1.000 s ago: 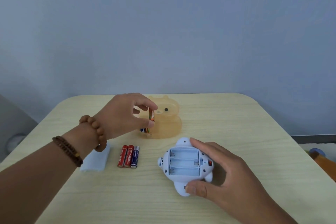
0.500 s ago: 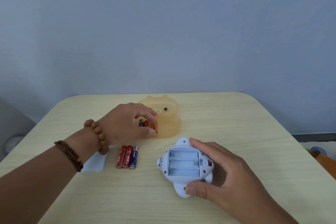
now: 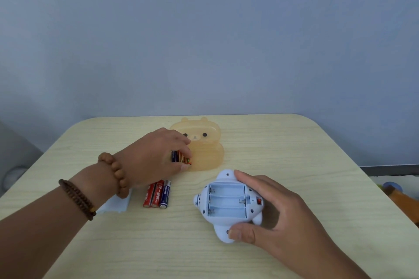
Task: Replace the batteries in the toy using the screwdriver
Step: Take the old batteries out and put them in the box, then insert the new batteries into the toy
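Note:
A pale blue toy (image 3: 226, 205) lies belly-up on the table, its three-slot battery bay open and holding no batteries. My right hand (image 3: 278, 213) grips the toy by its right side, thumb at the near end, fingers at the far end. Three batteries (image 3: 157, 193), two red and one blue, lie side by side left of the toy. My left hand (image 3: 156, 154) pinches a small bunch of batteries (image 3: 181, 157) low against the front of an orange bear-shaped box (image 3: 204, 142). No screwdriver shows.
A folded white cloth (image 3: 115, 205) lies under my left wrist, left of the loose batteries. The wooden table (image 3: 294, 154) has rounded far corners and ends near a blue-grey wall. Coloured items (image 3: 394, 192) sit beyond the table's right edge.
My left hand has lowered the battery it held upright down beside the others at the box's front. My right hand and the toy have stayed put.

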